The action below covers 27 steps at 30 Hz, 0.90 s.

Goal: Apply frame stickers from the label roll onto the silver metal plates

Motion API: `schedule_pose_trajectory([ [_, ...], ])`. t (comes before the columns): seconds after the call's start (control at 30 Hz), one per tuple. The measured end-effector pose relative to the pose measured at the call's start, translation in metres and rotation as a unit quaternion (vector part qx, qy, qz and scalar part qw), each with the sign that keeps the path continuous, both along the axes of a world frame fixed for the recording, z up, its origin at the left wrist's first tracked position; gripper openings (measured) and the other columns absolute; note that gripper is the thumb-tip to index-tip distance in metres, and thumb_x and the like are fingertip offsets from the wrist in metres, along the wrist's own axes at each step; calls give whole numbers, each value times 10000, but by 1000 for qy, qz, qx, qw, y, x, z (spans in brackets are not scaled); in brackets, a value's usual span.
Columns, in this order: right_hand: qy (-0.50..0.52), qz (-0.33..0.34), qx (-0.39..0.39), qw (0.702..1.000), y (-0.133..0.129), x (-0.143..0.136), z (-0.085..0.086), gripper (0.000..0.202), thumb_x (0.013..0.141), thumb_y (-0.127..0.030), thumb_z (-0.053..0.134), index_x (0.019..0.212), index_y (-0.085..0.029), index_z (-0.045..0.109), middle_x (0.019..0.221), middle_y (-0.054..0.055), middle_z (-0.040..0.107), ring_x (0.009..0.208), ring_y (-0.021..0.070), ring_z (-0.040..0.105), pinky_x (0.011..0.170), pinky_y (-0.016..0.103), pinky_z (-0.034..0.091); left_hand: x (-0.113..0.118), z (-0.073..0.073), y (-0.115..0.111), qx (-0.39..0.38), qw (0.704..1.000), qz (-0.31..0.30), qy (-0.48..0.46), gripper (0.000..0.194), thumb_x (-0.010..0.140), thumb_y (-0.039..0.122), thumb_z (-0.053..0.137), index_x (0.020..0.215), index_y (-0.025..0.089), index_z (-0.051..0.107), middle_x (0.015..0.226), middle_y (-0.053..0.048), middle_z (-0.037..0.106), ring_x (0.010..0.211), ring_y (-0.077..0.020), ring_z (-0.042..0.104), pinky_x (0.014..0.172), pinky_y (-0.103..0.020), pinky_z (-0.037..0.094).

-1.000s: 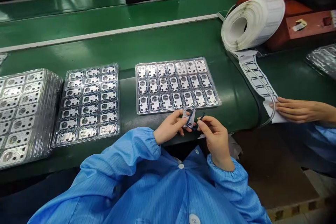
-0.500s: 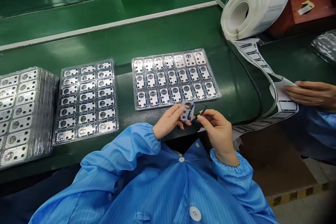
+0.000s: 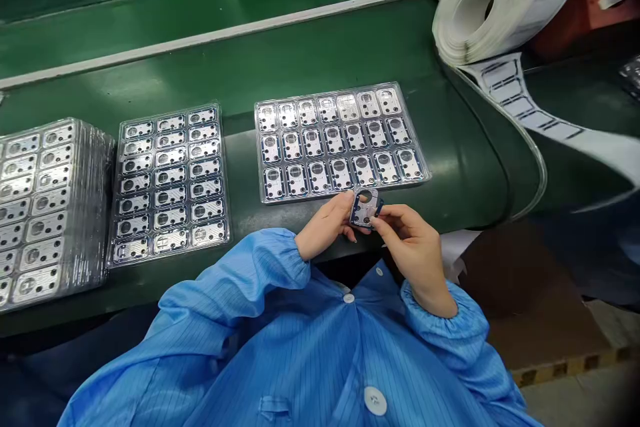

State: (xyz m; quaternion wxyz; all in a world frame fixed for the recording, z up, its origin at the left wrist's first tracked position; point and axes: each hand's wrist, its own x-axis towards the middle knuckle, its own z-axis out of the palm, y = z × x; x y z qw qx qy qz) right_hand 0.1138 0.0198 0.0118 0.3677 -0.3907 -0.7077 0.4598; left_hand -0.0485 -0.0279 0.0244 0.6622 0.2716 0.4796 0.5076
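A small silvery metal plate (image 3: 361,216) with a round hole is held just in front of the middle tray. My left hand (image 3: 327,221) is closed on its left side. At the right edge of the plate my right hand (image 3: 407,240) pinches a thin dark blue frame-shaped strip (image 3: 379,205), its fingertips touching the plate. Parts of the strip lie along the plate's edge; the rest is hidden by my fingers. Just beyond, a clear plastic tray (image 3: 345,188) carries rows of similar plates with dark blue edging.
Left of the middle lies another filled tray (image 3: 226,207), and beside it a tall stack of filled trays (image 3: 90,213). A large roll of white label tape (image 3: 467,13) stands at the back right, its strip (image 3: 537,117) running off rightward. A white rail (image 3: 215,33) crosses the green bench.
The dark blue strip, spread between my hands before, is now against the metal plate. The co-worker's hand at right has left the view, and the label strip has swung up and outward.
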Motion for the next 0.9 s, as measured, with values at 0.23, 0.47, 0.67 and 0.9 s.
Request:
schedule_pose_trajectory([
  [0.23,-19,-10,-8,1000,-1,-2,1,104,871,-305,678,924,-216,670,884,34,669,792,189,639,728,324,527,0,0,0,-9,1000,-2,-3,620,900,635,456,1239,122,538,960,-111,684,761,-164,643,590,-239,480],
  [0.47,-21,-9,-6,1000,-1,-2,0,117,875,-316,665,936,-216,667,887,41,664,791,191,629,719,332,522,0,-1,1,-14,1000,0,-7,566,916,599,458,1224,132,541,939,-101,683,762,-163,648,596,-235,482],
  [0.67,-19,-10,7,1000,-1,-3,1,86,873,-284,671,929,-219,668,878,32,659,785,184,630,717,320,520,1,-1,1,-11,1000,1,-6,566,918,596,455,1224,129,543,945,-101,679,760,-160,649,591,-231,482],
  [0.9,-34,-13,36,999,-1,-4,5,81,886,-284,652,924,-215,665,863,34,656,766,180,624,703,315,531,1,1,0,-5,1000,4,4,510,902,561,503,1177,135,550,937,-78,653,746,-135,645,581,-212,483],
])
